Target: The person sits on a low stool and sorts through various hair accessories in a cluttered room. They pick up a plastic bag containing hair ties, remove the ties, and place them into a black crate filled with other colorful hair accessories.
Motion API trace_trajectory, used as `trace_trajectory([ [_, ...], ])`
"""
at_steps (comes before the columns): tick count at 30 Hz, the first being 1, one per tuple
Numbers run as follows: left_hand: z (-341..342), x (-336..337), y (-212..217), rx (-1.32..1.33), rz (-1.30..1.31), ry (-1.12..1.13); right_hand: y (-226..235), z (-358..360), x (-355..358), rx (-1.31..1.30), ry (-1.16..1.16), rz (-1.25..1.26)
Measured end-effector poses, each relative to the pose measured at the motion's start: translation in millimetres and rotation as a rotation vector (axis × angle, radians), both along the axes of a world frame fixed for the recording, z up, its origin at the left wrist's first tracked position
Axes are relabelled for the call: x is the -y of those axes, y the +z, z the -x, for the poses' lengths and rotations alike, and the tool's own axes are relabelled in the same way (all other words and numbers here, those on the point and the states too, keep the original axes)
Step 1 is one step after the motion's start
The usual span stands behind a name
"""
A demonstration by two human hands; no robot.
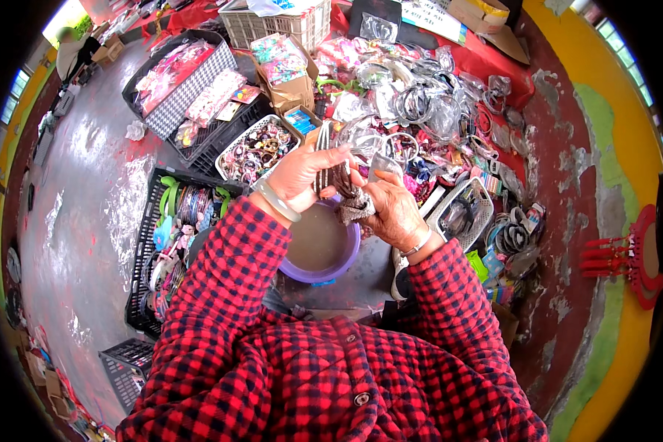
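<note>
Over a purple basin (pixel 355 247) of cloudy water, my two hands meet. My left hand (pixel 296 180), with a pale bangle at its wrist, is closed round a bundle of thin brown and whitish bands (pixel 323 166), which look like headbands. My right hand (pixel 394 210) pinches a crumpled grey-brown cloth (pixel 356 206) against the lower end of the bundle. A greyish flat piece also shows by the right fingers; what it is I cannot make out.
Ahead lies a heap of bagged hair accessories (pixel 420 96). A white basket of hair ties (pixel 254 151) stands left of my hands, a white oval basket (pixel 468 210) right. Black crates (pixel 144 258) line the left side. A person sits far left.
</note>
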State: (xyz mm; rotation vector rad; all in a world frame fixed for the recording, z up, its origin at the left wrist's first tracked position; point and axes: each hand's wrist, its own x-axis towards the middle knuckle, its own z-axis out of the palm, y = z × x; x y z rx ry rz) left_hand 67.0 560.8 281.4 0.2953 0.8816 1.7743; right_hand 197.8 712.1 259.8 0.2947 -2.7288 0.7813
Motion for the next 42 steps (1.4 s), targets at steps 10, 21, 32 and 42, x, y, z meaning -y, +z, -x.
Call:
trace_trajectory([
  [10, 10.3, 29.0, 26.1, -0.240, 0.071, -0.197, 1.1, 5.2, -3.4, -0.238, 0.058, -0.337],
  [21, 11.0, 29.3, 20.9, -0.363, 0.118, -0.277, -42.2, -6.9, -88.1, -0.042, -0.620, -0.263],
  [32, 6.9, -14.5, -49.6, -0.998, 0.261, 0.070, -2.7, -18.5, -65.6, 0.041, -0.308, 1.596],
  [42, -5.4, -27.6, -47.0, -0.772, 0.073, 0.270, -15.9, -13.5, -37.9, 0.244, -0.081, 1.774],
])
